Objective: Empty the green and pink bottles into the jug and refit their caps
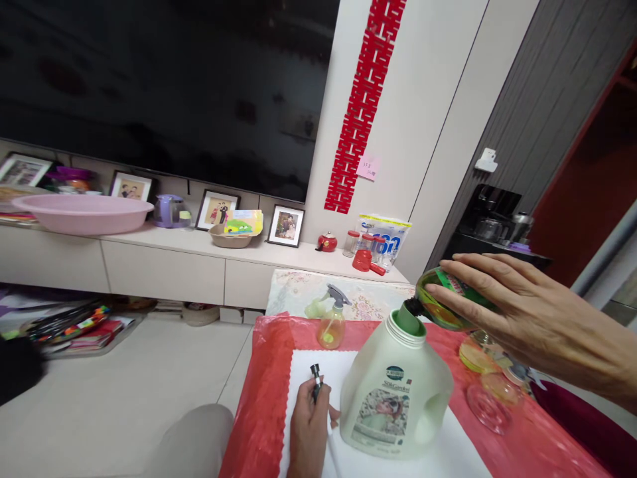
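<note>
My right hand (507, 299) is wrapped round a small green see-through bottle (442, 302). The bottle is tipped to the left, its dark neck over the mouth of a large pale green detergent jug (393, 398). The jug stands upright and uncapped, with a printed label on its front. Left of the jug, my left hand (313, 415) is closed on a black pump head (316, 382) with a pale tube hanging below it. Whether liquid flows from the bottle is hidden at the neck. Behind stands a yellowish spray bottle (331, 325) with a grey trigger.
White paper lies on the red table cover (263, 392). Clear bottles (502, 385) and a round glass dish (488, 408) sit to the right. Beyond is a low cabinet (164, 265) with a pink basin (84, 214), photo frames and a red scoop (362, 261).
</note>
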Tool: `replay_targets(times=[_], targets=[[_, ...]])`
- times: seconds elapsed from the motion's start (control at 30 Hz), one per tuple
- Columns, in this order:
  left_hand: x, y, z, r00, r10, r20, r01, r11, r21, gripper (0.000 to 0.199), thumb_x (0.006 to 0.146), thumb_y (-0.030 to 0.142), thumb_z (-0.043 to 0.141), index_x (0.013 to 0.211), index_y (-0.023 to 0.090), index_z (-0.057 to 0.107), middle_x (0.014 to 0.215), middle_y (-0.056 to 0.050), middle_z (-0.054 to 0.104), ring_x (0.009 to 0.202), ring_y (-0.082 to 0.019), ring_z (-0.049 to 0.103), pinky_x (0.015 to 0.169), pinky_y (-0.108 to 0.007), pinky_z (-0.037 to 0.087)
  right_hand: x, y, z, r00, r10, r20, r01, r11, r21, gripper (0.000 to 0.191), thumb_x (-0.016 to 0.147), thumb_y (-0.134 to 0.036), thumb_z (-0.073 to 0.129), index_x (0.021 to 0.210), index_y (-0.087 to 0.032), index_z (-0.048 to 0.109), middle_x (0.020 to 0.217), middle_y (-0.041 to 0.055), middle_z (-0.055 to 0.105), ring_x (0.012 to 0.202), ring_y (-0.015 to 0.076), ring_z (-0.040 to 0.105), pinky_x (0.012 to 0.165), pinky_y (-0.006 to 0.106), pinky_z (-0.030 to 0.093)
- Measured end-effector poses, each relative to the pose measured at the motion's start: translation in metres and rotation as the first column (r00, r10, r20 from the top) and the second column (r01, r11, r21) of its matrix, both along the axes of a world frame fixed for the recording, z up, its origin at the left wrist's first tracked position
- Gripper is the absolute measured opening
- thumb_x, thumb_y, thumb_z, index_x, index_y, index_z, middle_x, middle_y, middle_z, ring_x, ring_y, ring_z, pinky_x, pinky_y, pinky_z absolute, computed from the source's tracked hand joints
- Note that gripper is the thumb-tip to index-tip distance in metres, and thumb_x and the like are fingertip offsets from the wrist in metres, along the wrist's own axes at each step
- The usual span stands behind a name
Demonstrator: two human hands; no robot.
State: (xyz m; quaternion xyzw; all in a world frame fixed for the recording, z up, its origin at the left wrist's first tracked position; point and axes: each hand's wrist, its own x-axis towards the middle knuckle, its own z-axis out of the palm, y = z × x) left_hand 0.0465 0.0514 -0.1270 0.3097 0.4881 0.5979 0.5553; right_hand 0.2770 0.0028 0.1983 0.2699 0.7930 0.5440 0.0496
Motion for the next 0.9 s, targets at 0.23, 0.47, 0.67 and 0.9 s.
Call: replay_targets(times=[0.23,0.47,0.67,0.9], targets=[[-0.001,-0.001,0.002,1.0,0.011,0.004,-0.011,1.0,-0.016,0.067,0.063,0.069,0.071,0.104,0.017,0.059,0.055,0.003,0.064,0.053,-0.022,0.064,0.054,-0.032,0.049,-0.001,0.0,-0.008,0.999,-0.024,-0.037,0.026,0.998,0.051,0.055,0.096,-0.008,0.038,0.148,-0.024,0.036,0.144,0.0158,0.043,0.129,0.0334,0.046,0.098,0.048,0.048],[0.001,0.0,-0.001,0.999,0.039,-0.027,-0.039,0.999,0.011,0.061,0.069,0.067,0.068,0.104,0.017,0.06,0.052,0.002,0.064,0.052,-0.021,0.063,0.056,-0.031,0.049,0.01,0.003,-0.037,0.945,-0.053,-0.323,0.045,0.998,-0.032,0.054,0.094,-0.017,0.05,0.147,-0.019,0.037,0.144,0.0158,0.043,0.128,0.034,0.046,0.101,0.05,0.048],[-0.002,0.0,-0.002,1.0,0.012,0.02,-0.012,1.0,0.016,0.063,0.067,0.064,0.073,0.105,0.016,0.059,0.058,0.001,0.067,0.054,-0.021,0.064,0.057,-0.032,0.052,0.015,-0.004,-0.068,0.785,-0.072,-0.615,-0.026,0.988,-0.149,0.059,0.097,-0.03,0.049,0.153,-0.018,0.032,0.142,0.0147,0.044,0.126,0.0289,0.048,0.098,0.045,0.052],[-0.004,0.0,0.002,0.996,0.003,0.088,-0.003,1.0,-0.005,0.066,0.064,0.063,0.078,0.106,0.016,0.061,0.064,0.001,0.067,0.055,-0.019,0.065,0.057,-0.031,0.051,0.013,-0.048,-0.126,0.498,-0.14,-0.856,0.067,0.99,-0.123,0.074,0.098,-0.057,0.049,0.158,-0.02,0.025,0.142,0.0135,0.048,0.127,0.0332,0.053,0.095,0.049,0.058]])
